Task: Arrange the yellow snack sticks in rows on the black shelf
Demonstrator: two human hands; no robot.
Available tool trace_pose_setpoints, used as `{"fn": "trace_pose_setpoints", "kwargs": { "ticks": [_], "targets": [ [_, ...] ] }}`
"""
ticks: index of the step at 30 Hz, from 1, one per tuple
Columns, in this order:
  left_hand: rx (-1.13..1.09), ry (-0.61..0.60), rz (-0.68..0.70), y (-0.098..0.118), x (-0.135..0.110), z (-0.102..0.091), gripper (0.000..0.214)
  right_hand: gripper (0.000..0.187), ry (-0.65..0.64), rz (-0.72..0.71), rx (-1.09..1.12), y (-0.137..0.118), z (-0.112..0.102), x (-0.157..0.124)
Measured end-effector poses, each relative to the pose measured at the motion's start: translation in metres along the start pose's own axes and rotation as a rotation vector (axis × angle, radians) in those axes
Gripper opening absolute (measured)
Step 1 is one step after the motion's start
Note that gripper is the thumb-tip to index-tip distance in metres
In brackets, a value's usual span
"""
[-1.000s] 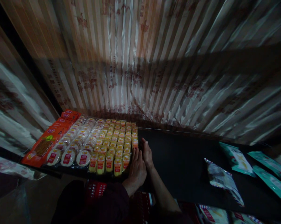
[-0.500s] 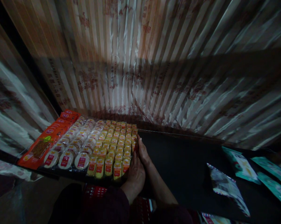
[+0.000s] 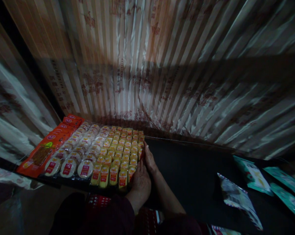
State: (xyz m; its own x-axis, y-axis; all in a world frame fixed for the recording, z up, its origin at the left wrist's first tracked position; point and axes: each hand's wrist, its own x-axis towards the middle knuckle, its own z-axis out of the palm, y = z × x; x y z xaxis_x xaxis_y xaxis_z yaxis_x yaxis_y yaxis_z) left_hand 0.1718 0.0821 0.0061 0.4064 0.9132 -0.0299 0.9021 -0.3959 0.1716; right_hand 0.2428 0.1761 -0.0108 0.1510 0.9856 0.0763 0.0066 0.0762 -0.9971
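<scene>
Rows of small yellow wrapped cakes (image 3: 115, 160) with red labels stand on the black shelf (image 3: 184, 169). Against the right side of these rows lies my left hand (image 3: 140, 182), flat with its fingers stretched away from me, at the near end. Just beyond it, my right hand (image 3: 149, 159) presses along the same side with extended fingers. Neither hand is wrapped around a cake. Left of the yellow rows stand rows of round white wrapped cakes (image 3: 85, 168), then overlapping orange snack packets (image 3: 41, 156).
Teal packets (image 3: 256, 176) and a silvery-blue packet (image 3: 238, 195) lie on the shelf's right side. Behind the shelf hangs pleated printed sheeting (image 3: 137, 75), with a thin line along the back edge. A red perforated basket (image 3: 98, 200) shows below the front edge.
Both hands stay pressed to the right side of the yellow cakes. The near ends of the rows and my left hand have shifted very slightly left.
</scene>
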Motion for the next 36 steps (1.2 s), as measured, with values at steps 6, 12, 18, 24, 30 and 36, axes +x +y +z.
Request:
{"fn": "trace_pose_setpoints", "kwargs": {
  "ticks": [6,12,18,24,30,36],
  "targets": [
    [0.14,0.204,0.064,-0.003,-0.004,0.008,0.05,0.068,0.054,0.072,0.067,0.003,-0.007,-0.003],
    [0.265,0.363,0.206,-0.014,-0.011,0.002,0.044,0.069,0.094,0.057,0.0,0.006,-0.018,-0.019],
    [0.113,0.511,0.112,-0.047,-0.037,-0.033,0.055,0.074,0.082,0.04,-0.117,0.0,-0.011,-0.043],
    [0.088,0.585,0.017,-0.072,-0.041,-0.034,0.055,0.078,0.059,0.004,-0.221,-0.01,0.011,-0.048],
    [0.082,0.58,0.009,-0.077,-0.034,-0.025,0.053,0.082,0.052,-0.002,-0.312,-0.009,0.02,-0.049],
    [0.074,0.582,0.025,-0.077,-0.037,-0.031,0.054,0.083,0.061,0.036,-0.357,-0.009,0.019,-0.047]
  ]
}}
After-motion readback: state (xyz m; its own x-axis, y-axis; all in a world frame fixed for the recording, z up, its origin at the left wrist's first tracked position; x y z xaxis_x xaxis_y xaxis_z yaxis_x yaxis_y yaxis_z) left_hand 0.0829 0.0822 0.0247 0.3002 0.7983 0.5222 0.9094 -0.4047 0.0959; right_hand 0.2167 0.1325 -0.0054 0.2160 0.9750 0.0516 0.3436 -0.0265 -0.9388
